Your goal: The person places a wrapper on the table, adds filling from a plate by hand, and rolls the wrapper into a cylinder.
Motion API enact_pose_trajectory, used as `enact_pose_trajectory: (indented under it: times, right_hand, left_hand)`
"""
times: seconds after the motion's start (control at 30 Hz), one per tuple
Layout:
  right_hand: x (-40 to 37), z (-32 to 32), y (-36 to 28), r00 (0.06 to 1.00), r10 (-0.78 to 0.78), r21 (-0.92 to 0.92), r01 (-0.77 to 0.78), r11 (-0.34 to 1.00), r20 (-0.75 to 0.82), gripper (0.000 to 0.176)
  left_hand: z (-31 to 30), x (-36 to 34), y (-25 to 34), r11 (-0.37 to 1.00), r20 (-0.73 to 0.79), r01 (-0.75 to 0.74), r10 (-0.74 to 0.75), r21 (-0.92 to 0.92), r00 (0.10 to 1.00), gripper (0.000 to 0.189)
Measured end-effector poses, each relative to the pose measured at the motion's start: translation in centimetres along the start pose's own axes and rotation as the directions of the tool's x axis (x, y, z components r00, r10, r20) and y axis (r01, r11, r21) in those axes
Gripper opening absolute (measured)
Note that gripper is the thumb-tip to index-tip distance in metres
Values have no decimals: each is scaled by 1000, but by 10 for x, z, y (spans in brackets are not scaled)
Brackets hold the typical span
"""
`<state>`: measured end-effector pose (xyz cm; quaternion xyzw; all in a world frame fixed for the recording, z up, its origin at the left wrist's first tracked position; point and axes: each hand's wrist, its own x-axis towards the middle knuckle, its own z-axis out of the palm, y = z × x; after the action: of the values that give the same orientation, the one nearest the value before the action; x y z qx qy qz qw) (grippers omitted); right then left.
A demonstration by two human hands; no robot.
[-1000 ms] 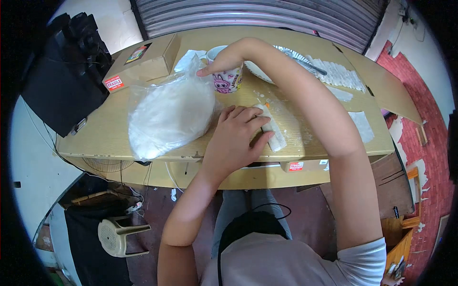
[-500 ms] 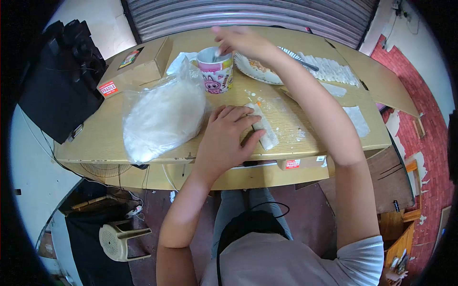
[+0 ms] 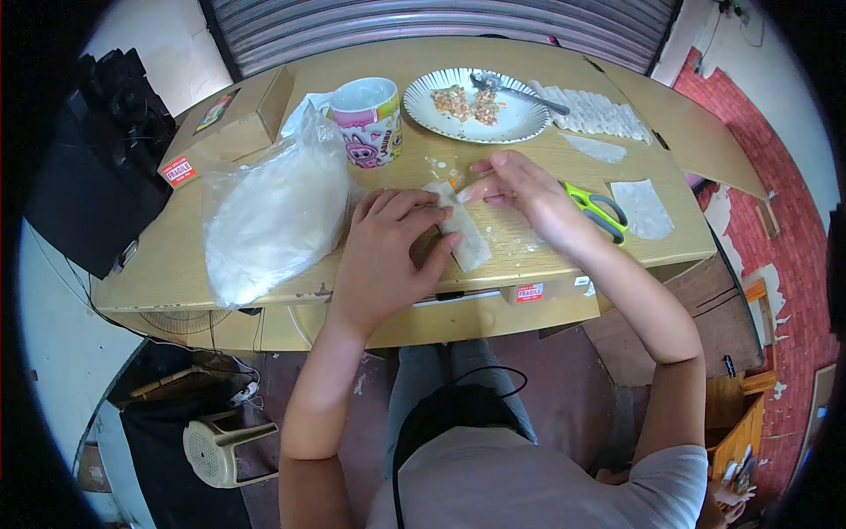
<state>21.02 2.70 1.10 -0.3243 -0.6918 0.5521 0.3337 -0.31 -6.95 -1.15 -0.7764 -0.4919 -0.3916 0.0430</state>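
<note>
My left hand rests on a partly rolled white wrapper, its fingertips and thumb pressing along the roll. A bit of orange filling shows at the roll's far end. Beside that end, my right hand has its fingers drawn together, slightly blurred; whether they hold anything is too small to tell. A mug with pink cartoon figures stands beyond my left hand. Green-handled scissors lie to the right of my right hand. Farther back, a white plate holds two heaps of filling and a spoon.
A plastic bag of white stuff and a cardboard box are on the left. Finished rolls line up at the back right, near loose wrappers. A plastic stool stands on the floor.
My right hand has come from above the mug down to the roll's far end, uncovering the scissors and plate. My left hand stays on the wrapper.
</note>
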Motion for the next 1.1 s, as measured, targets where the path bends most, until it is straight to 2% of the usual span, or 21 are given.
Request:
enact_pose_trajectory:
  times: [0.03, 0.1, 0.13, 0.2, 0.23, 0.3, 0.33, 0.4, 0.53, 0.6, 0.63, 0.7, 0.8, 0.93, 1.0, 1.03, 1.1]
  right_hand:
    - [0, 1, 6, 1000, 1, 1, -1, 1000, 0, 50]
    - [-1, 5, 14, 981, -191, -149, 195, 969, 42, 45]
    - [-4, 7, 12, 981, -190, -148, 194, 970, 43, 45]
    - [-15, 11, 3, 960, -277, -408, 269, 872, 40, 37]
    - [-19, 11, 1, 960, -278, -408, 270, 872, 41, 37]
    - [-27, 8, -1, 961, -250, -553, 275, 786, 121, 32]
    - [-29, 7, -2, 960, -251, -553, 276, 786, 122, 32]
    - [-33, 6, -3, 906, -386, -571, 412, 710, 174, 32]
    - [-13, 6, 4, 919, -356, -551, 387, 739, 169, 35]
    - [-3, 6, 12, 883, -403, -622, 459, 634, 241, 38]
    - [-5, 5, 12, 882, -404, -621, 461, 633, 243, 38]
    - [-14, 2, 11, 834, -426, -733, 527, 430, 350, 42]
    - [-34, 1, -5, 866, -361, -718, 493, 491, 347, 49]
    - [-25, 4, -6, 876, -365, -704, 473, 530, 315, 54]
    - [-9, 7, 3, 945, -212, -756, 327, 568, 250, 52]
    - [-6, 8, 4, 944, -214, -755, 329, 568, 251, 52]
    - [-2, 10, 4, 876, -358, -758, 467, 456, 324, 56]
  left_hand:
    - [0, 0, -1, 1000, -3, -2, 2, -11, 1000, 26]
    - [1, 0, -1, 1000, -6, -2, 2, -21, 1000, 26]
    - [1, 0, -1, 1000, -4, -4, 4, -19, 1000, 26]
    - [0, 0, -1, 1000, -2, -5, 5, -16, 1000, 26]
    - [0, 0, -1, 1000, 2, -3, 3, -7, 1000, 26]
    - [1, 0, 0, 1000, 4, 0, 0, 2, 1000, 26]
    - [1, 0, 0, 1000, -2, 0, 0, -8, 1000, 26]
    - [0, 1, 0, 1000, -10, 0, -1, -17, 1000, 26]
    - [0, 1, 1, 1000, 4, 4, -4, -8, 1000, 27]
    - [0, 1, 1, 1000, 6, 6, -6, 4, 1000, 27]
    - [0, 1, 1, 1000, 6, 6, -6, 3, 1000, 27]
    - [0, 0, 0, 1000, 3, 8, -9, 3, 1000, 27]
    - [0, 0, 0, 1000, 4, 16, -16, -1, 1000, 27]
    - [1, 0, 0, 1000, 10, 13, -13, 2, 1000, 27]
    - [0, -1, 0, 1000, 7, 14, -14, 14, 1000, 27]
    - [0, -1, 0, 1000, 7, 15, -15, 9, 1000, 27]
    - [0, 0, 0, 1000, 3, 17, -17, 6, 1000, 27]
